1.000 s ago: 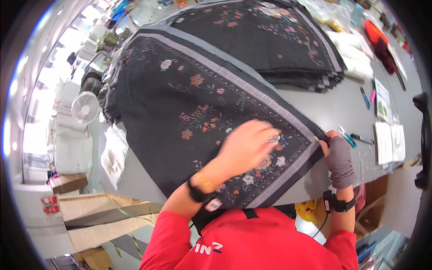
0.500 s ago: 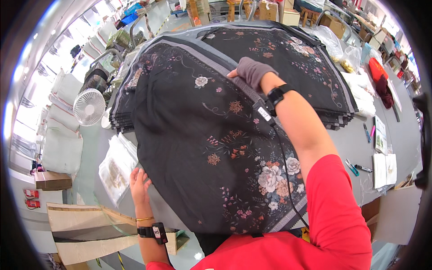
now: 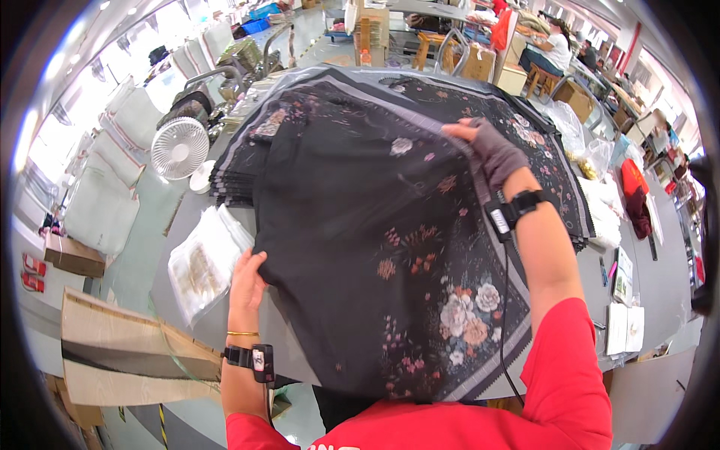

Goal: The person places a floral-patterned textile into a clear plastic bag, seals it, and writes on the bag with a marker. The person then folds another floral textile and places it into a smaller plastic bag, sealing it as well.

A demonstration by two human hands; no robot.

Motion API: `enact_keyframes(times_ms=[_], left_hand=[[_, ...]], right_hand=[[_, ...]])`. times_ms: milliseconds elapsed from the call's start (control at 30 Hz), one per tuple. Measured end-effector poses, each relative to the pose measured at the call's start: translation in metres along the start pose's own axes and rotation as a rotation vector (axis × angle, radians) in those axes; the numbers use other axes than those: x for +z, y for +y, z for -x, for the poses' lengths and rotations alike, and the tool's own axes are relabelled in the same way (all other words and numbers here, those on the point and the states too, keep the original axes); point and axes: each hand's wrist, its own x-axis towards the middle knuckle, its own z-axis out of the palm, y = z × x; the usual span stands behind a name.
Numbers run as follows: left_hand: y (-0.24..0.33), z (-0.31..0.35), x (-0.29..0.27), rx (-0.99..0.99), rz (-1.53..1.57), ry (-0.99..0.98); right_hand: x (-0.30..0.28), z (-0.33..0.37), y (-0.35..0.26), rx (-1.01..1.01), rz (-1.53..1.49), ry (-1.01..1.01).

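Note:
A large black floral scarf with a grey border spreads before me, partly over a layered stack of similar scarves. My right hand, in a dark fingerless glove, is closed on the scarf's bordered edge at the upper right. A black band with a small cable-fed device sits on that wrist. My left hand is at the scarf's left edge, fingers closed on the cloth there. Its wrist wears a gold bangle and a strapped black device. The scarf's near corner hangs close to my body.
Clear plastic bags lie on the grey table by my left hand. A white fan stands beyond them. On the right are white packets, a notebook and a red-orange item. A wooden board structure stands at lower left.
My right hand has moved right and toward me, drawing the scarf's bordered edge with it. My left hand has moved up and its fingers have closed at the left edge. The view has shifted too.

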Motion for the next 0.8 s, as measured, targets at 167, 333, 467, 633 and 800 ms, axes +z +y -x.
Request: enact_keyframes(times_ms=[167,333,467,633,800], left_hand=[[0.051,0.086,-0.006,0.218,0.321,-0.226],[0.037,0.172,0.044,0.336,0.405,-0.296],[0.087,0.187,0.064,0.53,0.487,-0.24],[0.19,0.16,0.079,0.783,0.491,-0.193],[0.293,0.107,0.091,0.782,-0.053,-0.34]], right_hand=[[-0.028,0.111,-0.102,-0.812,-0.021,0.194],[-0.057,0.189,-0.189,-0.656,-0.265,0.025],[-0.079,0.233,-0.195,-0.634,0.038,0.283],[-0.091,0.281,-0.166,-0.527,0.385,0.434],[-0.094,0.303,-0.136,-0.435,0.674,0.48]])
